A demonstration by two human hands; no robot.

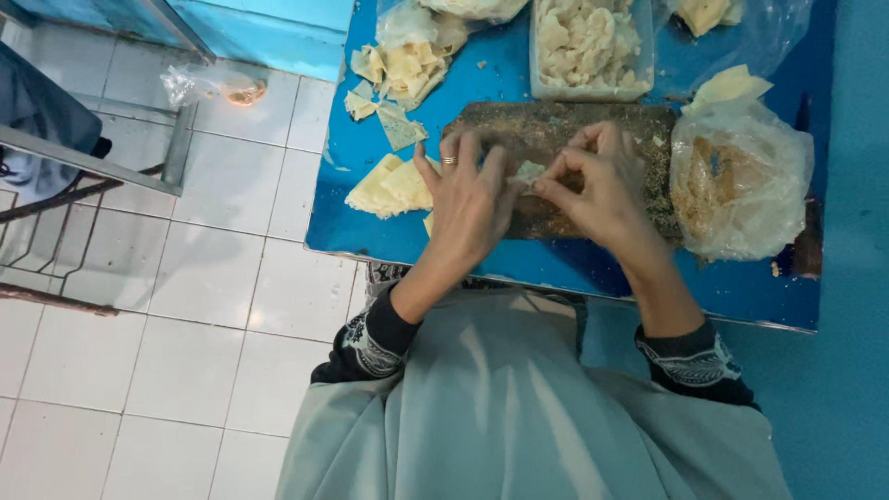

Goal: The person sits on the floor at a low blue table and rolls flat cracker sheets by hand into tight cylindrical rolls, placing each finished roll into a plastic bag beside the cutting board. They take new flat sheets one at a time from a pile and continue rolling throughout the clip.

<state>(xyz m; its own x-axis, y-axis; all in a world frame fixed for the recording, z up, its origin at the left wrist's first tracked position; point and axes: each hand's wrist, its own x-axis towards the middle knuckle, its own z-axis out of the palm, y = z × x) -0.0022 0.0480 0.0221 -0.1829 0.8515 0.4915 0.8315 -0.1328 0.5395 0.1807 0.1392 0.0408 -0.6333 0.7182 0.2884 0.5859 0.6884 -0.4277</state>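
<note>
Dumpling wrapper (529, 173) was the one small pale piece we had pinched between both hands, right over the middle of the dark wooden board (556, 139). Going big to small, though: the blue table (556, 268) carried everything, and we sat tight against its near edge, probably so the board stayed within easy reach.

One board, lying flat and dusted with crumbs, most likely there to keep the sticky work off the tabletop. One clear plastic tub (589, 56) sat just behind it, full of pale crumpled pieces, close enough to drop things into, we'd guess. One crinkled plastic bag (741, 185) with brownish stuff inside rested on the right, touching the board's end. A second bag showed at the top right corner, contents too cut off to tell.

Loose wrappers lay in two heaps left of the board: a near stack (389, 188) by our left hand, and a messier pile (403, 69) farther back. We couldn't count the single sheets, since they overlapped.

Our left hand (468, 204), one ring on it, had thumb and fingertips closed on the wrapper's left side, other fingers fanned out. Our right hand (602, 185) pinched the right side with its fingertips curled in. Holding it from both sides looked like a way to keep the thin sheet from flopping.
</note>
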